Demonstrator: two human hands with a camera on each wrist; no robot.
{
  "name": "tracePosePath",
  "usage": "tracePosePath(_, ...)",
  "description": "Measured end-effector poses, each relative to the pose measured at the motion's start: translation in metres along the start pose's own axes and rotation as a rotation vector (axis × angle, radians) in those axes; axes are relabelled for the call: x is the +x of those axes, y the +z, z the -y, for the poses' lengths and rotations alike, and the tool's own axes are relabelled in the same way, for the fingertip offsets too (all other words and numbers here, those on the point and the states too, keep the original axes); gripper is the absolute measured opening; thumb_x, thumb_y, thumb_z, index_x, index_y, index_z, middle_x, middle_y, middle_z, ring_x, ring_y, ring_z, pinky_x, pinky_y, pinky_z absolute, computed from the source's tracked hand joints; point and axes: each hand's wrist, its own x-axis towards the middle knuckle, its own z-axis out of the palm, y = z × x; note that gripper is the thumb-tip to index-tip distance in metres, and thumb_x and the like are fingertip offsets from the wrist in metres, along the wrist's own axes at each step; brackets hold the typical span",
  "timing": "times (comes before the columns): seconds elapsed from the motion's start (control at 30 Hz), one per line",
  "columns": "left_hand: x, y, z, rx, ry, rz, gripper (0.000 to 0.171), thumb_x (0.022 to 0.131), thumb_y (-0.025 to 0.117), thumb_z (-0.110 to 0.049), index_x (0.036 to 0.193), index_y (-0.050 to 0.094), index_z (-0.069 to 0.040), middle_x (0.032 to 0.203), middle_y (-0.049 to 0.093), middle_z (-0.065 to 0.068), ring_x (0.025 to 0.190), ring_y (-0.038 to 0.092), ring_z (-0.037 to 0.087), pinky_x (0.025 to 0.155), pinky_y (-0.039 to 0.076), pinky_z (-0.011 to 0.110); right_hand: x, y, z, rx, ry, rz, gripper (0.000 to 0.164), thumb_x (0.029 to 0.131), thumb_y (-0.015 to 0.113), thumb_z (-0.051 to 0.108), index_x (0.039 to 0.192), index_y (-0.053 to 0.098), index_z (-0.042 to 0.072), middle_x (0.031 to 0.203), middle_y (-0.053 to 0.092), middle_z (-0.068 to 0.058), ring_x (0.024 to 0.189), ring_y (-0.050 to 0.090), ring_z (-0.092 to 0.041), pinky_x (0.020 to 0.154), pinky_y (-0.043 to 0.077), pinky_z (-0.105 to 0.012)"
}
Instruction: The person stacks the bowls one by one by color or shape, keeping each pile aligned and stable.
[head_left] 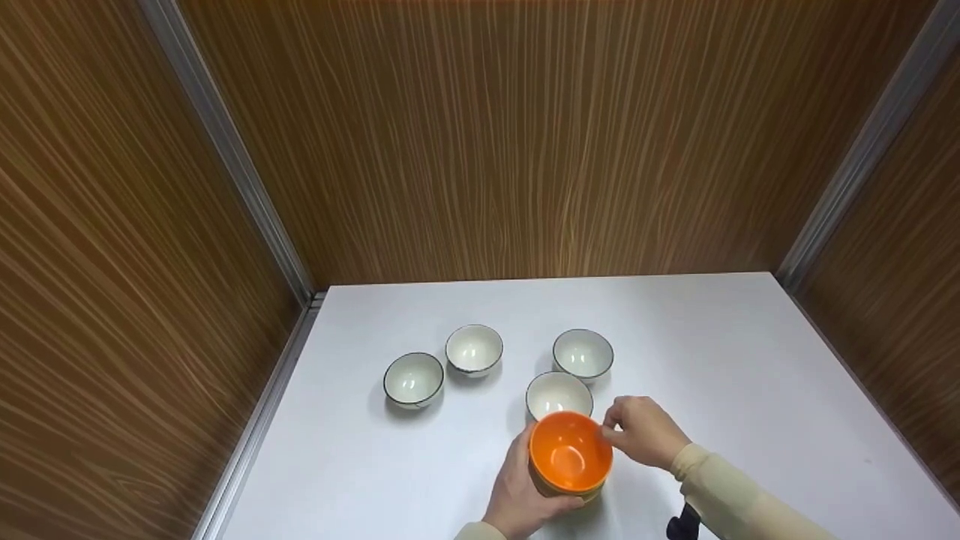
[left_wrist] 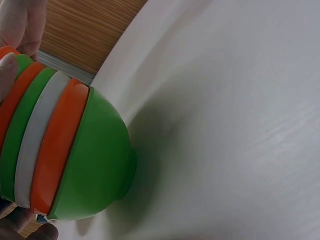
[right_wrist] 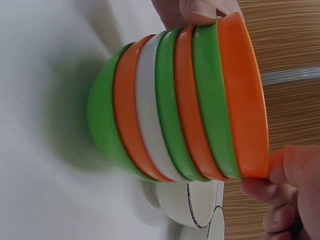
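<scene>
A nested stack of several plastic bowls in green, orange and white stands above the white table, with an orange bowl [head_left: 570, 450] on top and a green bowl [left_wrist: 97, 155] at the bottom. My left hand [head_left: 517, 491] grips the stack's side near its top, fingers round one side and thumb on the other. At the top bowl's right rim, my right hand [head_left: 641, 431] pinches the edge between thumb and finger. The orange bowl [right_wrist: 245, 100] still sits inside the green one below it. Whether the stack's base touches the table I cannot tell.
Behind the stack is a white dark-rimmed bowl [head_left: 559, 394], with a similar bowl [head_left: 583, 352] beyond it. Two more such bowls, one [head_left: 474, 349] farther back and one [head_left: 413, 380] at left, sit apart. Wood-grain panels [head_left: 525, 142] enclose the white table [head_left: 322, 465].
</scene>
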Motion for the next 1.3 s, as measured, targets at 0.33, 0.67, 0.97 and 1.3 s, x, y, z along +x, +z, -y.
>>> tracePosePath(0.33, 0.003, -0.001, -0.001, -0.023, -0.032, 0.018, 0.116, 0.048, 0.077, -0.063, 0.143, 0.019, -0.029, 0.136, 0.032, -0.014, 0.12, 0.037, 0.008, 0.104, 0.03, 0.039, 0.001, 0.0, -0.001, -0.044, -0.038, -0.024, 0.014, 0.075, 0.067, 0.016, 0.062, 0.065, 0.019, 0.061, 0.049, 0.01, 0.054, 0.043, -0.01, 0.046, 0.041, -0.021)
tracePosePath(0.67, 0.0, -0.008, 0.004, -0.024, -0.049, 0.062, 0.106, 0.064, 0.067, -0.066, 0.146, 0.015, -0.021, 0.143, 0.027, -0.005, 0.125, 0.034, 0.014, 0.103, 0.031, 0.043, -0.007, 0.001, -0.021, 0.209, 0.05, 0.058, 0.026, 0.088, 0.057, 0.041, 0.087, 0.067, 0.017, 0.072, 0.058, 0.004, 0.065, 0.051, -0.013, 0.056, 0.046, -0.027)
tracePosePath(0.97, -0.005, -0.025, 0.011, -0.35, -0.364, 0.166, 0.083, 0.086, 0.015, -0.069, 0.143, 0.025, -0.01, 0.141, 0.034, 0.014, 0.124, 0.038, 0.033, 0.098, 0.034, 0.054, -0.029, 0.026, -0.051, 0.783, 0.282, 0.266, 0.049, 0.096, 0.041, 0.041, 0.123, 0.05, 0.002, 0.106, 0.057, -0.012, 0.093, 0.058, -0.03, 0.075, 0.051, -0.044)
tracePosePath(1.3, -0.009, -0.016, 0.006, -0.449, -0.561, 0.225, 0.082, 0.081, 0.021, -0.072, 0.14, 0.034, -0.016, 0.115, 0.051, 0.0, 0.089, 0.053, 0.02, 0.071, 0.051, 0.039, -0.042, 0.054, -0.063, 1.089, 0.327, 0.448, 0.055, 0.095, 0.042, 0.042, 0.132, 0.043, 0.003, 0.112, 0.058, -0.017, 0.089, 0.061, -0.04, 0.068, 0.054, -0.046)
